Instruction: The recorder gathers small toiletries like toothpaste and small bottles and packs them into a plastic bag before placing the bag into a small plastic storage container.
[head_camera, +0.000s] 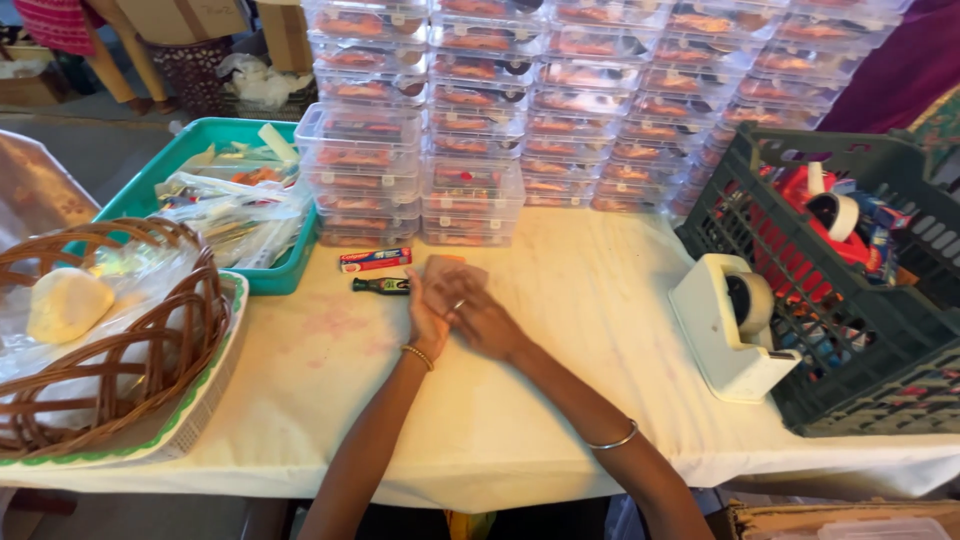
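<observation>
While hands clasp: left hand (428, 312) | right hand (480, 318) | bare cloth (560, 300) around

Hands' grip: left hand (428, 312) and right hand (478, 318) overlap, hiding any contents.
Wicker basket (150, 340): cut off at left edge.
Clear food boxes (560, 90): contents blurred.

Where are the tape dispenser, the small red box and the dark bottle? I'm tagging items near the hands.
Tape dispenser (722, 330), head view, on its white body's left side.
Red box (374, 260), head view, middle of its top face.
Dark bottle (380, 286), head view, on its lying body.
</observation>
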